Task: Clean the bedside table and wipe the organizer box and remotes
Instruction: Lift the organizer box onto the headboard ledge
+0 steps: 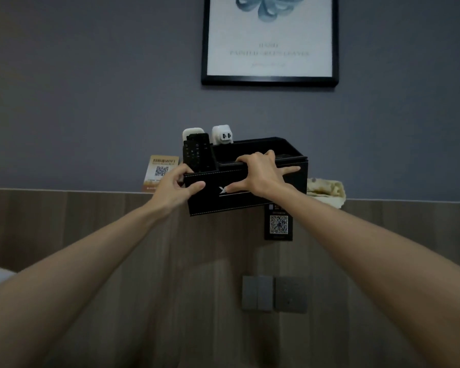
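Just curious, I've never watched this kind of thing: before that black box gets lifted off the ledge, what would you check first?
1. Left hand grips the organizer box at its left corner: ok.
2. Right hand holds its front rim: ok.
3. Remotes stand loose in the left compartment; whether they stay put: cannot tell.
4. WiFi card stands close beside the box's left side: not ok, may get knocked.
5. Cloth lies on the ledge to the right, ready for wiping: ok.
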{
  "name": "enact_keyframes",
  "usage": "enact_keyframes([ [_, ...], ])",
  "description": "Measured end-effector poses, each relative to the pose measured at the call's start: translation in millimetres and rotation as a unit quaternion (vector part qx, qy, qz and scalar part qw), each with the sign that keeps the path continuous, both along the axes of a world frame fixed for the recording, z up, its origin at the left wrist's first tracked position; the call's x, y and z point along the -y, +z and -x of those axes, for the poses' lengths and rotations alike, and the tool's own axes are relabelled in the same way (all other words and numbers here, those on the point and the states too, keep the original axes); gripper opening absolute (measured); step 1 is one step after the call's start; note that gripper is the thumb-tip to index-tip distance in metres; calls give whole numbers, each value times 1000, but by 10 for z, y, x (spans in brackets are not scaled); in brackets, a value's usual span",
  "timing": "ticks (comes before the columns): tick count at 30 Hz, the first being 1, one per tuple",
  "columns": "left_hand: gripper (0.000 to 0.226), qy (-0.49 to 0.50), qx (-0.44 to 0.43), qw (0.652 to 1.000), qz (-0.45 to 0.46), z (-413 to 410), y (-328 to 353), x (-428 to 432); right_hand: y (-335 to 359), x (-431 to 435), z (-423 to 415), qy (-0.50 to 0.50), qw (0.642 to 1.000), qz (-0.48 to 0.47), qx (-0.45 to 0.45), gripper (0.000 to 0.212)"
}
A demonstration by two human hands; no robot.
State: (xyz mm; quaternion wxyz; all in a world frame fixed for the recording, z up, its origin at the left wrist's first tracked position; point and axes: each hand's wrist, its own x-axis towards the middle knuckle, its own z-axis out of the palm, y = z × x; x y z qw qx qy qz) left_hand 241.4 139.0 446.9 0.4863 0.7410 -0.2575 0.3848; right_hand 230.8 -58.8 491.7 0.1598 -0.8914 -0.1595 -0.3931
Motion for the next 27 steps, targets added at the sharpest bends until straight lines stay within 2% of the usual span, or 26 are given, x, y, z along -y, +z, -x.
enact_keyframes([
  [12,13,41,13,998,-43,-736,140,2,-52,9,-771,-37,999,-32,17,77],
  [17,19,44,18,999,-25,-853,184,35,-126,49,-936,-23,994,-40,96,73],
  [19,25,60,30,998,9,-892,205,78,-186,102,-1000,-10,989,-35,140,73],
  [22,36,118,82,987,73,-966,210,174,-267,190,-1072,16,984,-27,176,74],
  [24,36,182,114,973,84,-960,211,294,-329,280,-1095,25,980,-9,196,68],
  [25,32,234,132,960,76,-942,200,351,-370,337,-1104,27,979,6,202,64],
  [27,18,361,206,910,0,-885,142,433,-470,449,-1137,21,977,53,205,60],
])
